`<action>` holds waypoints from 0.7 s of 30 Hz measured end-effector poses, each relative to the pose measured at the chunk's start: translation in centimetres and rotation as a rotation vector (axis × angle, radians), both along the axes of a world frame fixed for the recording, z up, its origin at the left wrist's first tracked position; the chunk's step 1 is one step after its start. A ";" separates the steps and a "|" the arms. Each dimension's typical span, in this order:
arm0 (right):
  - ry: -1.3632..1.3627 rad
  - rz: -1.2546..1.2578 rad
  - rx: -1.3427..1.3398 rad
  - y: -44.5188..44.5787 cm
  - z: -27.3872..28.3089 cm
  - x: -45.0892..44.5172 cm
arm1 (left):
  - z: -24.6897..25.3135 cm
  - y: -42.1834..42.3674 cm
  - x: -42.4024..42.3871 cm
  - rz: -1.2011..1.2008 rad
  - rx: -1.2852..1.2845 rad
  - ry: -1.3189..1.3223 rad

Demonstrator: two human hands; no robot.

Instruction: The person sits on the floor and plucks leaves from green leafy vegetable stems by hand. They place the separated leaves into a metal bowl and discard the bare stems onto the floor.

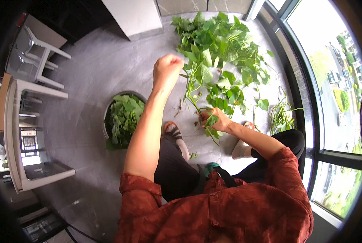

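Observation:
A long green leafy vine (196, 88) rises from my right hand (216, 118), whose fingers are closed around its lower stem. A leaf and a thin stem end stick out below that hand. To the upper left of the vine, my left hand (168, 68) is raised with its fingers curled in. Its fingertips are blurred beside the vine's leaves, and nothing can be made out between them. A round basin (105, 117) heaped with picked green leaves (124, 112) stands on the floor left of my left forearm.
A large pile of leafy vines (217, 42) lies ahead on the grey tiled floor (86, 70). Bare stems (283, 117) are heaped at right by the window frame (305, 79). My sandalled foot (178, 138) is near the basin. White chairs (44, 60) stand at far left.

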State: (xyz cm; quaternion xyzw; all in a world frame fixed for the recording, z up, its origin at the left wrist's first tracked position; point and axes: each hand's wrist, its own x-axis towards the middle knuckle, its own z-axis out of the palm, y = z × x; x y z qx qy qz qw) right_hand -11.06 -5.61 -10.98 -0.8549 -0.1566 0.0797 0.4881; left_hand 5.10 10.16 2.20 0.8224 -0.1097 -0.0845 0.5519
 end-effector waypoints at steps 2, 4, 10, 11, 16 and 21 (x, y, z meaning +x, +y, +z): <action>-0.101 -0.072 -0.161 -0.4 3.9 1.1 | -0.2 0.0 0.2 0.001 0.005 0.009; -0.187 -0.123 -0.230 -1.7 5.8 1.5 | -0.4 -0.7 0.0 -0.045 0.006 0.077; -0.317 -0.182 -0.449 -4.0 11.9 1.4 | 1.8 -3.8 -2.1 -0.112 -0.298 0.222; -0.298 -0.194 -0.566 -4.3 12.0 1.4 | 1.9 -4.1 -1.8 -0.155 -0.397 0.239; -0.396 -0.207 -0.659 -3.5 12.6 1.2 | 2.0 -4.4 -1.0 -0.090 -0.429 0.165; -0.354 -0.081 -0.737 -3.6 12.7 1.4 | 1.5 -3.6 0.1 -0.154 -0.404 0.169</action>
